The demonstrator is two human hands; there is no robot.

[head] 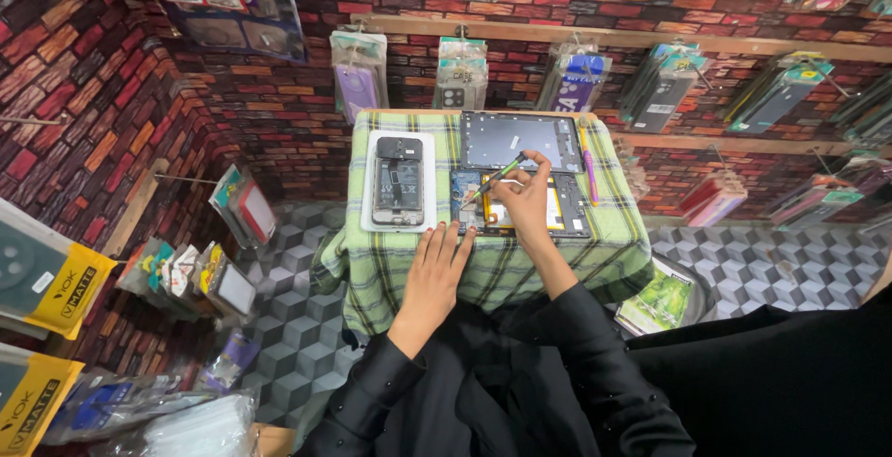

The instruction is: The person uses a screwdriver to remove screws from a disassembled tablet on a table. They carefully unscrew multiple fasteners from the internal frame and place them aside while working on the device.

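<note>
- The person's right hand [523, 199] is gripping a screwdriver [492, 178] with a green and black handle, the fingers [533, 162] clenched around its upper end.
- The screwdriver is slanting down and away from those fingers, its tip touching the inside of an opened tablet [520, 208] just beside the knuckles.
- The opened tablet is lying directly under the right hand, showing a yellow battery and a blue circuit board at the end nearest the screwdriver tip.
- The left hand [435, 271] is resting flat on the near edge of the worktop [390, 262], its fingers [446, 239] released and spread, holding nothing.
- The fingertips of the left hand are lying just short of the opened tablet's near corner and of a white tray [368, 188].
- A phone with its back removed [399, 181] is lying on the white tray, beyond the left fingers and well to the side of the right fingers.
- A dark back cover [522, 141] is lying flat just beyond the right fingers, touching the far edge of the opened tablet.
- A pink pen-shaped tool [589, 164] is lying on the outer side of the right fingers, near the cover's edge.
- A green checked cloth [557, 267] is covering the worktop and hanging over its sides beneath both hands.
- Both forearms are wearing black sleeves [520, 383].
</note>
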